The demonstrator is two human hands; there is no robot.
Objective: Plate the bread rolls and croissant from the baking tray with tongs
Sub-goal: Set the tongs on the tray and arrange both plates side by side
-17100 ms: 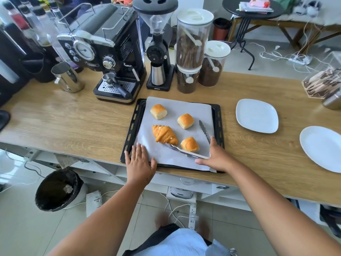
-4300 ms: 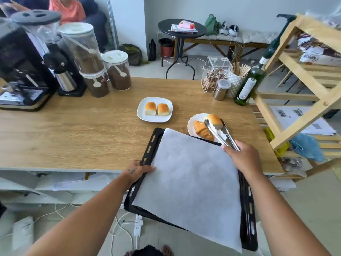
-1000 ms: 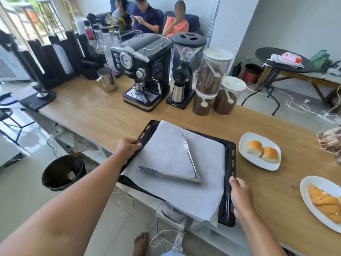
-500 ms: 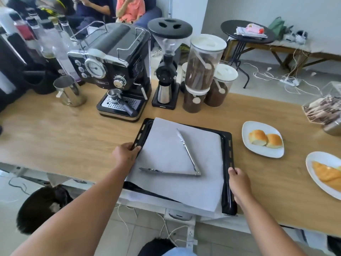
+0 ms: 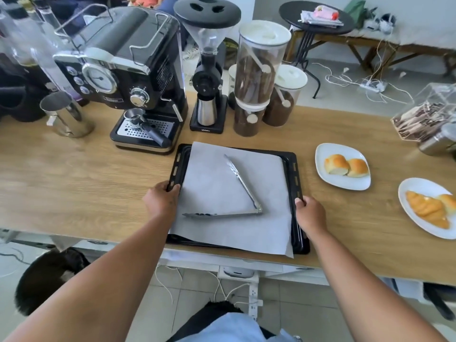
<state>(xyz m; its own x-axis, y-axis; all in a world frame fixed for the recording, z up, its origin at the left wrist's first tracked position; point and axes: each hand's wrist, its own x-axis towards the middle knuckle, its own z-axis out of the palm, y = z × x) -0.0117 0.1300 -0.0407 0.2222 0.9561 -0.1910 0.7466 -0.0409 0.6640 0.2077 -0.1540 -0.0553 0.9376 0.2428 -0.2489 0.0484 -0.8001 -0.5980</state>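
The black baking tray point(image 5: 293, 169) lies on the wooden counter, lined with white paper point(image 5: 214, 178) and bare of bread. Metal tongs point(image 5: 243, 191) rest spread wide on the paper. My left hand point(image 5: 161, 202) grips the tray's left rim and my right hand point(image 5: 308, 213) grips its right rim. To the right, a squarish white plate point(image 5: 328, 180) carries two bread rolls point(image 5: 345, 166). A round white plate point(image 5: 412, 217) at the far right carries the croissant point(image 5: 427, 209) and another roll point(image 5: 450, 202), partly cut off by the frame edge.
An espresso machine point(image 5: 128, 77), a coffee grinder point(image 5: 207, 70) and lidded coffee jars point(image 5: 261, 75) stand right behind the tray. A steel jug point(image 5: 65, 114) sits at the left, a clear box point(image 5: 427, 114) and a steel canister point(image 5: 441, 141) at the right. A bin point(image 5: 47, 275) stands below the counter's edge.
The tray has slid further onto the counter, toward the machines, with both hands still on its rims. The tongs stay put on the paper.
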